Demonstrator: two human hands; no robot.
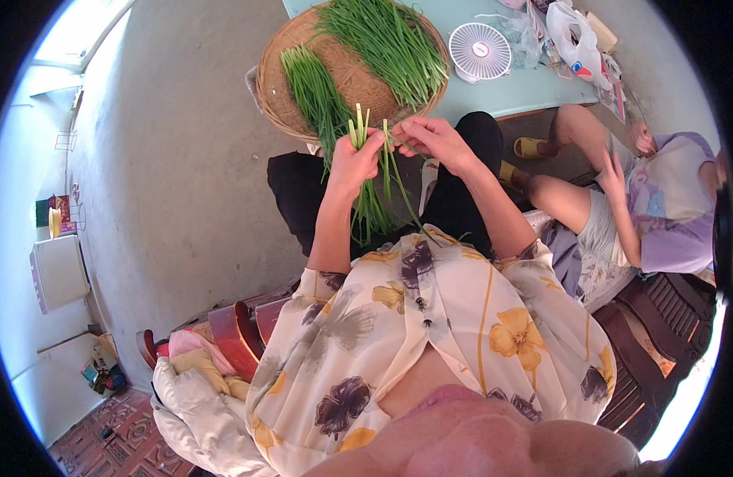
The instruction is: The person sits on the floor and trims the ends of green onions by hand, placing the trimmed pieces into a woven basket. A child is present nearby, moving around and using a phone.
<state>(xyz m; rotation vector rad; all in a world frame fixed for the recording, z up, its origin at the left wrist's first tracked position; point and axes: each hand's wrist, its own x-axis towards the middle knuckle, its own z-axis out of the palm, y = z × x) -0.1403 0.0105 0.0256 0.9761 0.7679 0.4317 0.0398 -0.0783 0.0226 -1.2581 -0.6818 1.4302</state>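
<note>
My left hand (357,156) is closed around a small bunch of green chives (369,208), pale cut ends up and leaves hanging over my lap. Close on its right, my right hand (429,140) pinches at a thin green blade beside the bunch's stem ends. Beyond both hands stands a round woven basket (264,89). It holds a smaller pile of chives (319,89) on the left and a larger pile (390,47) on the right.
A light blue table (539,98) carries a small white fan (480,51) and plastic bags (572,36). Another person (664,203) sits at the right. Bedding (193,411) lies behind me on the left.
</note>
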